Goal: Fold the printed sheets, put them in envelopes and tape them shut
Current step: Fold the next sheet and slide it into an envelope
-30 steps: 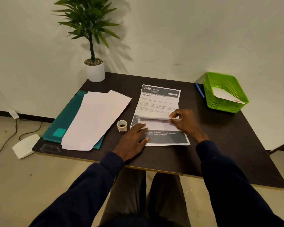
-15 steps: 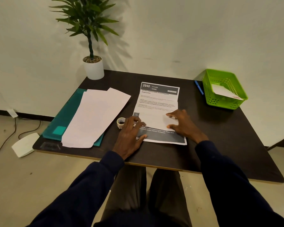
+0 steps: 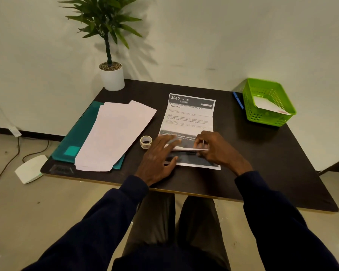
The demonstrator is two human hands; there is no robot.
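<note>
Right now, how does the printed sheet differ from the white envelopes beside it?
The printed sheet carries text and dark bands; the white envelopes are plain. The sheet lies directly on the table, the envelopes fanned on a teal folder. The left hand and right hand work the sheet's near fold; the envelopes lie flat, untouched. Both are white paper.

Half a second after we pressed the sheet (image 3: 190,118) flat, its near flap is up again, our right hand (image 3: 217,151) now pinching its edge, our left hand (image 3: 157,159) shifted alongside.
</note>
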